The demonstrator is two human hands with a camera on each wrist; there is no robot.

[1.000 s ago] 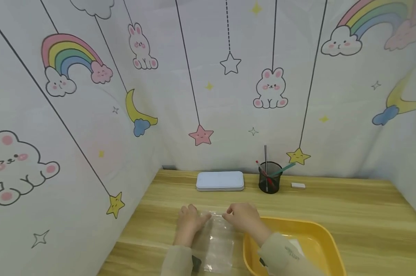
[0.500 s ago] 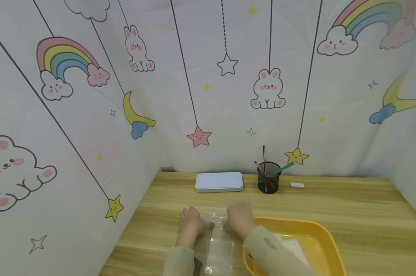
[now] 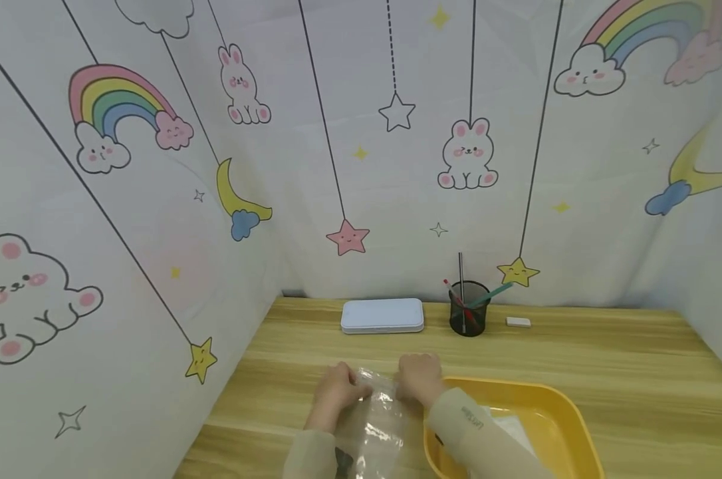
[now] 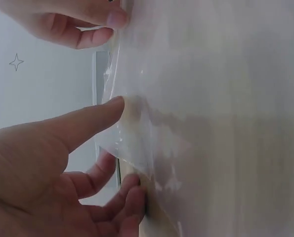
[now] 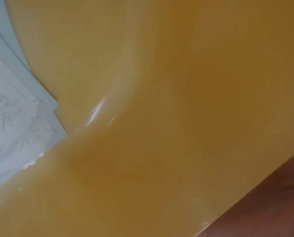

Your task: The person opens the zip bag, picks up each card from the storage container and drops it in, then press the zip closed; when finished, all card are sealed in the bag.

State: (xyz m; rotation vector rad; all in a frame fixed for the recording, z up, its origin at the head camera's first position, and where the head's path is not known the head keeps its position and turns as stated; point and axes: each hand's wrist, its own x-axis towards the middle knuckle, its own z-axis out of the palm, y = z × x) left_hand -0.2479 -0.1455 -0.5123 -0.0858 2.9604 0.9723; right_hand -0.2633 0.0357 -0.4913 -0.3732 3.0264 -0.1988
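A clear plastic bag (image 3: 383,426) lies between the two hands, its shiny film creased and its far edge slightly raised. At that edge's left end, my left hand (image 3: 337,389) pinches the film, thumb in front and index finger behind, as the left wrist view shows on the bag (image 4: 211,98). My right hand (image 3: 419,378) grips the right end of the same edge with curled fingers; its fingertips (image 4: 116,19) touch the film in the left wrist view. In the right wrist view only a strip of the right hand (image 5: 270,207) shows.
Right of the bag stands a yellow tray (image 3: 579,429) with pale printed papers (image 3: 512,429) in it, partly under the right sleeve. Along the back are a white case (image 3: 382,315), a black mesh pen cup (image 3: 469,309) and a white eraser (image 3: 518,322).
The right hand has drawn its fingers in and turned at the bag's far edge. That edge has risen and tilted a little, and the glare on the film has shifted. The left hand moved slightly.
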